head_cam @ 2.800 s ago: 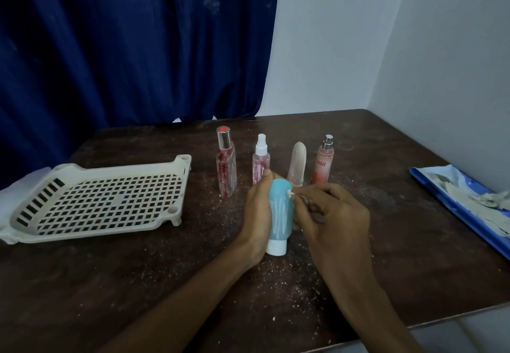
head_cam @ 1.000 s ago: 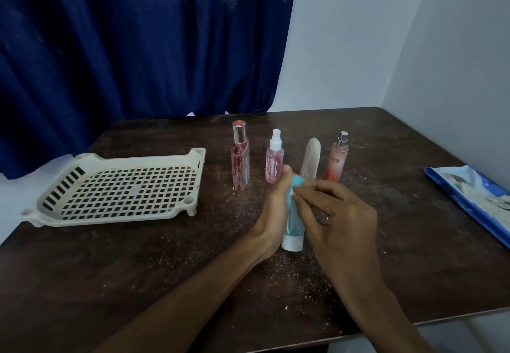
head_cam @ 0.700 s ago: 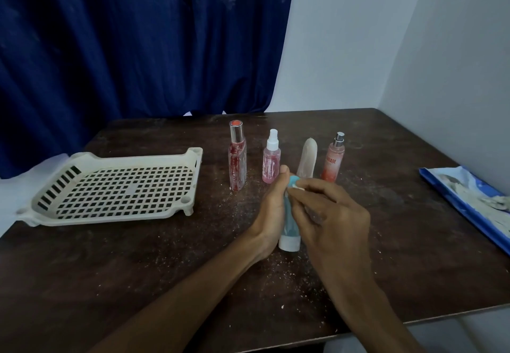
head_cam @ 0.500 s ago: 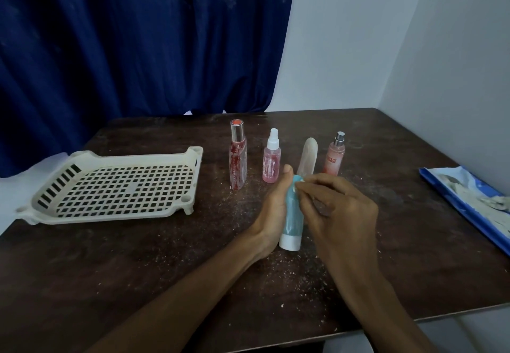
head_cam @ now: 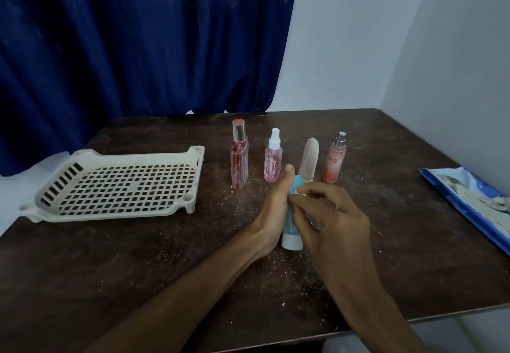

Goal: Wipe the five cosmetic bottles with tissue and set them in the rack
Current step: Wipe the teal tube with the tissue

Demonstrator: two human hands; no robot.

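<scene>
Head: teal tube [head_cam: 291, 225] in left grip [head_cam: 273, 209], tissue [head_cam: 297, 193] in right grip [head_cam: 332, 221]

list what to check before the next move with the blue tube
1. Grip: the left hand holds the blue tube: ok.
2. Wipe contact: the right hand pinches the tissue against the tube's top: ok.
3. Tube wiped all round: cannot tell.
4. Room in the rack: ok.
5. Way over: the tall red bottle stands upright, apart from the rack: ok.
</scene>
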